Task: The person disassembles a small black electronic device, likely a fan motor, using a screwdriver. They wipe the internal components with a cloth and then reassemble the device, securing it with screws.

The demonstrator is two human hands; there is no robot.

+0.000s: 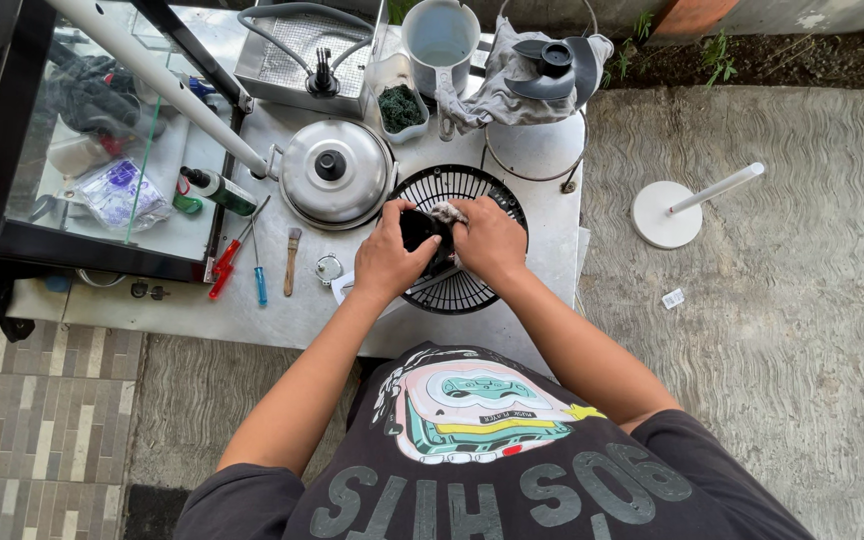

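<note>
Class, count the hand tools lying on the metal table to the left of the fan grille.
3, lying side by side: red-handled pliers nearest the glass cabinet, a blue-handled screwdriver next, then a small brush nearest the pot lid. Others may be hidden under the arms.

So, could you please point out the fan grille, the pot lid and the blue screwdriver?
fan grille point(472, 290): head view, on its front wires near the person.
pot lid point(352, 190): head view, on its shiny dome beside the knob.
blue screwdriver point(261, 286): head view, on its blue handle.
</note>
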